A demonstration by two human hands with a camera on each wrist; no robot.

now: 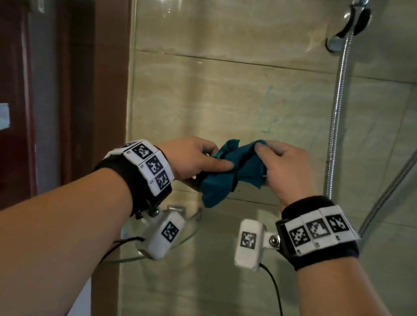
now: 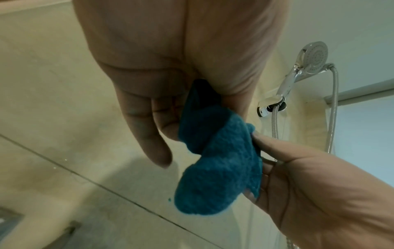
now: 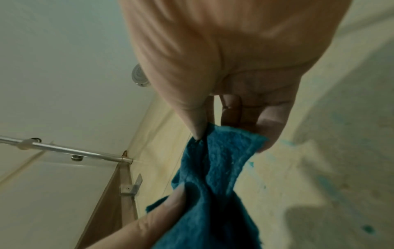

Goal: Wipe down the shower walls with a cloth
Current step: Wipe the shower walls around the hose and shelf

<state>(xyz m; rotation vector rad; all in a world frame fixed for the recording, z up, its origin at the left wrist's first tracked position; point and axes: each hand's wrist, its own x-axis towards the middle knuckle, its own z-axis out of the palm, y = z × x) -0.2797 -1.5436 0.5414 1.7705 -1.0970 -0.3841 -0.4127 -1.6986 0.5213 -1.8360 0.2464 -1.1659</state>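
Currently, head view, left to right: dark red door (image 1: 0, 82) fills the left edge, brown door frame (image 1: 102, 61) next to it, then the glass shower panel (image 1: 127, 88) edge running top to bottom.

Left hand (image 1: 191, 159), centre-left of frame: thumb lies along the top of the teal cloth (image 1: 229, 172) and pinches it against the fingers; in the left wrist view the little finger (image 2: 149, 134) hangs straight and off the fabric. Wrist carries a black band with white marker tags (image 1: 144, 166).

Cloth sits mid-frame, crumpled, stretched between both hands, held in the air in front of the beige tiled shower wall (image 1: 212, 97). Cannot tell whether it touches the wall. Faint teal smears on the tile just above it.

Right hand (image 1: 280, 167), centre-right: thumb and fingers pinch the cloth's upper right corner, fingers curled down over the edge. The right wrist view confirms the thumb tip pressing the fabric edge.

Lower centre: glass corner shelf (image 1: 184, 226) below the left wrist, partly hidden by the wrist camera.

Upper right: chrome shower holder (image 1: 350, 24) on the wall, metal hose (image 1: 333, 124) hanging straight down, second loop of it curving along the right edge. Shower head (image 2: 315, 55) shows in the left wrist view, upper right.
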